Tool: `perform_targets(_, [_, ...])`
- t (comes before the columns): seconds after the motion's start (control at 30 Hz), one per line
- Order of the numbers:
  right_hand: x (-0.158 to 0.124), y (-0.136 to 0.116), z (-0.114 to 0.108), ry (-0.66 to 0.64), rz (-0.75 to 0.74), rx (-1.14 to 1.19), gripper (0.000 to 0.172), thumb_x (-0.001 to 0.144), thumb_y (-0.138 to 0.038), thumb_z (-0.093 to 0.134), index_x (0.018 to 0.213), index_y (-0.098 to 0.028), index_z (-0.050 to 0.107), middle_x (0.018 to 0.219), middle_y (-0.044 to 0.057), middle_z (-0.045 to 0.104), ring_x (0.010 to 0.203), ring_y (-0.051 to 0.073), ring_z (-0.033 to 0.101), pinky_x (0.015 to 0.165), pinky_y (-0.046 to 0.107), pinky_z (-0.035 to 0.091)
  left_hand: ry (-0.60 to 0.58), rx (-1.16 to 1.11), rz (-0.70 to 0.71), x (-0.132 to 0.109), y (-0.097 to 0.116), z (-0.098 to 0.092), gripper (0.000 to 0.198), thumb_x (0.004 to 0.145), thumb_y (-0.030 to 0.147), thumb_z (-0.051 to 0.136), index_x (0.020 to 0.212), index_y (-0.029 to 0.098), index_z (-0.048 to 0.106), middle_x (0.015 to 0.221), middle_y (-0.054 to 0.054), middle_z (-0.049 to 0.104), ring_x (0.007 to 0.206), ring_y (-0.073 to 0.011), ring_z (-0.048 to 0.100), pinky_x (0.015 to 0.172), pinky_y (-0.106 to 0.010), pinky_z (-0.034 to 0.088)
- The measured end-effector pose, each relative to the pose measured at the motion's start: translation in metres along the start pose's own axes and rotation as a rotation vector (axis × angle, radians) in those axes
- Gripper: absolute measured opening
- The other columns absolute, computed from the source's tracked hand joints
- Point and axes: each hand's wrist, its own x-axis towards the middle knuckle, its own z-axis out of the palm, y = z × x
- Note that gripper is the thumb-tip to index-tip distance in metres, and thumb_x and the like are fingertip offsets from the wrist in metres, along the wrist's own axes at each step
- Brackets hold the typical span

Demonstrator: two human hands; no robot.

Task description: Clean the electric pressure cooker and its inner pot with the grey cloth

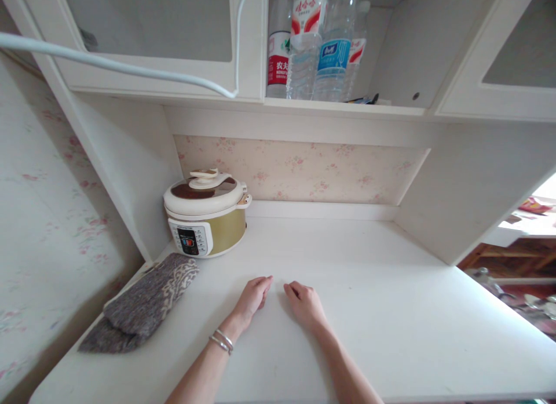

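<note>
Your left grip (253, 299) and right grip (306, 305) are loosely curled, apparently empty. At the worktop's (391, 328) left, just before the cooker (228, 230), the cloth (141, 302) looks soft, light; pinch its patterned edge (180, 273).

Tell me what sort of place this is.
Probably a home kitchen or dining area: an electric cooker stands on a white counter, bottles stand in the cabinet above, and flowered wallpaper lines the back.

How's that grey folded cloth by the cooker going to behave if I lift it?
The grey cloth will probably flop and unfold, since it lies in soft folds. Its woolly-looking surface suggests it won't slip easily. It's unlikely to roll, lying low and flat.
</note>
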Motion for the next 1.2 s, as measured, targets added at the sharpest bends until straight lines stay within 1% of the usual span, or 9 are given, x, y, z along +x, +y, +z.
perform_targets(0.33, [0.0004, 0.0006, 0.0007, -0.001, 0.001, -0.002, 0.040, 0.092, -0.040, 0.038, 0.066, -0.021, 0.061, 0.062, 0.000, 0.061, 0.057, 0.011, 0.050, 0.056, 0.022, 0.029, -0.002, 0.015, -0.004, -0.0007, 0.0005, -0.0001, 0.045, 0.076, 0.057, 0.053, 0.059, 0.020, 0.033, 0.051, 0.008, 0.025, 0.044, -0.0063, 0.019, 0.044, -0.024, 0.012])
perform_targets(0.87, [0.0003, 0.0002, -0.0005, -0.006, -0.009, 0.016, 0.041, 0.092, -0.041, 0.037, 0.065, -0.020, 0.059, 0.061, 0.000, 0.060, 0.056, 0.011, 0.047, 0.055, 0.022, 0.027, -0.007, 0.003, -0.015, 0.0010, -0.0012, -0.0006, 0.043, 0.077, 0.055, 0.053, 0.059, 0.020, 0.034, 0.050, 0.009, 0.024, 0.043, -0.0059, 0.018, 0.043, -0.024, 0.011])
perform_targets(1.07, [0.0005, 0.0009, 0.0006, -0.003, -0.004, 0.013, 0.040, 0.092, -0.040, 0.037, 0.065, -0.020, 0.059, 0.062, 0.001, 0.060, 0.057, 0.011, 0.048, 0.056, 0.022, 0.027, -0.010, -0.010, -0.030, 0.0003, 0.0009, -0.0003, 0.044, 0.075, 0.056, 0.055, 0.060, 0.020, 0.034, 0.050, 0.009, 0.023, 0.043, -0.0056, 0.017, 0.043, -0.024, 0.010])
perform_targets(1.2, [0.0007, 0.0014, 0.0008, -0.011, -0.001, 0.010, 0.039, 0.092, -0.040, 0.038, 0.065, -0.020, 0.058, 0.062, 0.000, 0.060, 0.058, 0.011, 0.049, 0.056, 0.022, 0.027, -0.015, -0.011, -0.019, 0.0011, -0.0003, -0.0009, 0.043, 0.076, 0.055, 0.054, 0.060, 0.020, 0.034, 0.050, 0.009, 0.023, 0.042, -0.0054, 0.017, 0.043, -0.024, 0.010])
